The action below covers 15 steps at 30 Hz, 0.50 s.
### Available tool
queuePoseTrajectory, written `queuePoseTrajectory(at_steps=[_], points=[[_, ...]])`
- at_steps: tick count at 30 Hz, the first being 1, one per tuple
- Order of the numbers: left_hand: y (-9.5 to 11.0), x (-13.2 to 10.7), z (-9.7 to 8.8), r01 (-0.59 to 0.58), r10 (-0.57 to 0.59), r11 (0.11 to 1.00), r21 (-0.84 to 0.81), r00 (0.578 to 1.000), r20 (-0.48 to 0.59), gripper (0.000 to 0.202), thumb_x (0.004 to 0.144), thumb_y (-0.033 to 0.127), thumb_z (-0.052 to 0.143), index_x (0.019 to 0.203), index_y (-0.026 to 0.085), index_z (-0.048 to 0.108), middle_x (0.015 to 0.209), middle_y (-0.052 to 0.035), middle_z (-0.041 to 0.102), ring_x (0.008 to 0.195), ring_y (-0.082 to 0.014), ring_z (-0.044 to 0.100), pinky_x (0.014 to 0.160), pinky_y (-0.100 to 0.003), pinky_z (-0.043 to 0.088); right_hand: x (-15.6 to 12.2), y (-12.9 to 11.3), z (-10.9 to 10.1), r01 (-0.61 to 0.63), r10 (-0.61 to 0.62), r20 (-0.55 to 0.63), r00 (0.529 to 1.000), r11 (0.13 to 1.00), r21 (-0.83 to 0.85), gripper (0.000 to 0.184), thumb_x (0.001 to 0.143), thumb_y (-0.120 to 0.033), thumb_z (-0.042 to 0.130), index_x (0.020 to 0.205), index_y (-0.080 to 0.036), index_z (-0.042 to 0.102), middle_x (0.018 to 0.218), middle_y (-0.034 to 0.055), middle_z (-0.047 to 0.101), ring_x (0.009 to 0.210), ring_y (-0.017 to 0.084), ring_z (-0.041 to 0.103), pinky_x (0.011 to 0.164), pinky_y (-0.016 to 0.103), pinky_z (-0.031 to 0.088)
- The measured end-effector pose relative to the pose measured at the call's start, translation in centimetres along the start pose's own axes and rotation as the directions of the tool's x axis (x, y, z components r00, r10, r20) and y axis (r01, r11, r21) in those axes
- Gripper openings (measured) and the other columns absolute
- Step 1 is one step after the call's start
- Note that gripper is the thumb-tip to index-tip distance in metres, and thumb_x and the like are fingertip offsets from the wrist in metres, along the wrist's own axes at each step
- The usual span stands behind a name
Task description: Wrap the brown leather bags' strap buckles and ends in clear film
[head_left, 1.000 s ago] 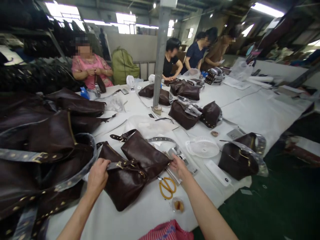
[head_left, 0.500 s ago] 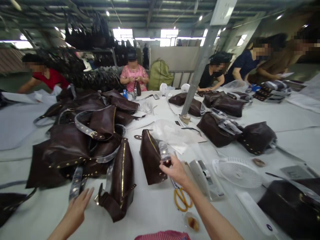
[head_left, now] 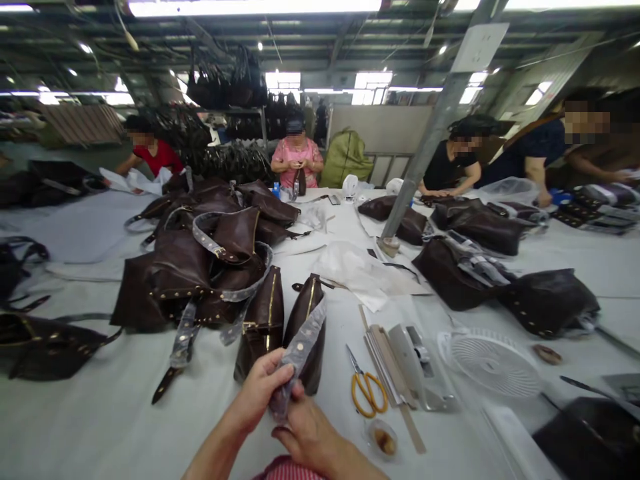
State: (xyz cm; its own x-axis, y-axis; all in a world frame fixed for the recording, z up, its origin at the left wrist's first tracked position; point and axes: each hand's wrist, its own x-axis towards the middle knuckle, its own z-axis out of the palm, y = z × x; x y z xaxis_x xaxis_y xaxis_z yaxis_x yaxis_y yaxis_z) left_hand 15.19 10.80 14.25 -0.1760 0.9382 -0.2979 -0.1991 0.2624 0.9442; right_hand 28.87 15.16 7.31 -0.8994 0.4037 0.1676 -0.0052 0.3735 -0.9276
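"Head view: surroundings?"
"Dark brown bag pile [head_left: 175,260], left. Orange-handled scissors [head_left: 367,385], right of the hands, blades pointing away. Grey metal device [head_left: 417,367] and white round grille [head_left: 493,363], farther right. Zipped bag [head_left: 265,303], just left of a second bag [head_left: 299,312]; the latter stands directly beyond the hands, partly covered."
"Covered by?"
"One wrapped strap [head_left: 306,340], studded, in clear film, across its front."
"Fingers?"
"Left hand [head_left: 265,383]: thumb and fingers closed on the strap, thumb on top. Right hand [head_left: 313,427]: curled round the strap's lower end, some fingers hidden; how tightly, cannot tell."
"Strap's lie?"
"Long axis slanting, upper end away and to the right, lower end toward the wearer, between both hands."
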Motion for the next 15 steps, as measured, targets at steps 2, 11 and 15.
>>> queuePoseTrajectory(at_steps=[2, 11, 15], points=[[0.8, -2.0, -0.5, 0.021, -0.020, 1.000, -0.011, 0.993, 0.113, 0.039, 0.075, 0.052, 0.065, 0.084, 0.015, 0.058, 0.062, -0.0013, 0.062, 0.053, -0.0109, 0.051, 0.052, -0.021, 0.036, -0.7, -0.4, -1.4, -0.059, 0.051, 0.040, 0.998, 0.967, 0.247, 0.047, 0.070, -0.013, 0.058, 0.116, -0.022, 0.061, 0.123, 0.0092, 0.060, 0.118, 0.026, 0.054, 0.106, 0.044, 0.036], [1.7, -10.5, -1.8, 0.270, -0.275, 0.961, 0.056, 0.919, 0.283, 0.044, 0.065, 0.057, 0.070, 0.076, 0.015, 0.063, 0.059, -0.0011, 0.058, 0.050, -0.0100, 0.046, 0.048, -0.021, 0.031, 0.5, 6.6, -7.3, -0.059, 0.552, -0.060, 0.832, 0.195, 0.979, 0.030, 0.075, -0.038, 0.054, 0.090, -0.015, 0.064, 0.109, 0.0149, 0.068, 0.114, 0.026, 0.059, 0.098, 0.045, 0.046], [1.2, -12.4, -3.3, 0.310, -0.320, 0.947, 0.083, 0.932, 0.172, 0.043, 0.066, 0.056, 0.070, 0.077, 0.015, 0.063, 0.058, 0.0003, 0.056, 0.050, -0.0096, 0.046, 0.049, -0.020, 0.031, 1.2, 10.5, -8.1, -0.047, 0.728, -0.157, 0.667, 0.252, 0.967, 0.010, 0.074, -0.028, 0.059, 0.071, -0.018, 0.059, 0.073, 0.0071, 0.069, 0.083, 0.022, 0.069, 0.079, 0.037, 0.057]])
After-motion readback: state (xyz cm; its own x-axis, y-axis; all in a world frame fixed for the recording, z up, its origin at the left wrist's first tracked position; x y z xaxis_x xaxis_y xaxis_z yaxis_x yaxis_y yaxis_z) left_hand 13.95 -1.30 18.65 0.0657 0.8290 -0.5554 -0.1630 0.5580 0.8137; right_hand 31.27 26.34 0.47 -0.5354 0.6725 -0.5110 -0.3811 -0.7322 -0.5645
